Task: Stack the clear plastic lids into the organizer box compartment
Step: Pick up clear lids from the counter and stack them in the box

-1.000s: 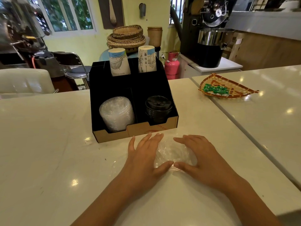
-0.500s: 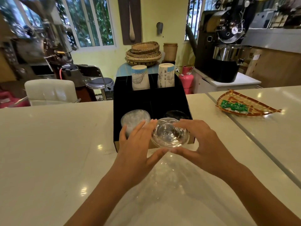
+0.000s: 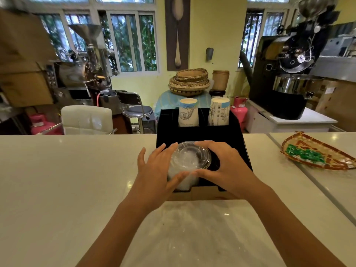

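Note:
A black organizer box (image 3: 238,147) with a cardboard front stands on the white counter. Its front left compartment holds a stack of clear plastic lids (image 3: 183,180). Both my hands hold a clear lid (image 3: 190,158) right over that stack. My left hand (image 3: 156,170) cups its left edge with fingers spread and thumb under the near rim. My right hand (image 3: 223,166) grips the right edge. The front right compartment is hidden behind my right hand.
Two stacks of paper cups (image 3: 188,112) fill the box's rear compartments. A woven tray with green items (image 3: 312,153) lies on the counter to the right. A crumpled clear plastic sheet (image 3: 192,228) lies on the counter near me. Chairs and coffee roasters stand behind the counter.
Both hands lifted the clear lid off the counter and carried it forward and left, from in front of the box to above the lid stack in the front left compartment.

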